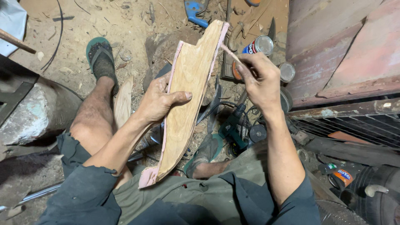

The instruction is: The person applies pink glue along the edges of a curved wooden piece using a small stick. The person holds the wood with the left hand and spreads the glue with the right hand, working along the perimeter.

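While the left hand (160,100) is gripping one curved wooden board (189,96) upright over the lap, thumb across its face, the right hand (260,79) is pinching one thin stick (230,53) vs. the pink-coated edge. Best approach, prob.: keeping board steady, strokes light along the rim. Two open cans (260,44) are sitting nearby w/ one green power tool (233,127).

A long curved wooden piece (185,100), pale grain up with pink-coated edges, stands tilted over the lap, a thin stick (230,54) touching its upper edge.
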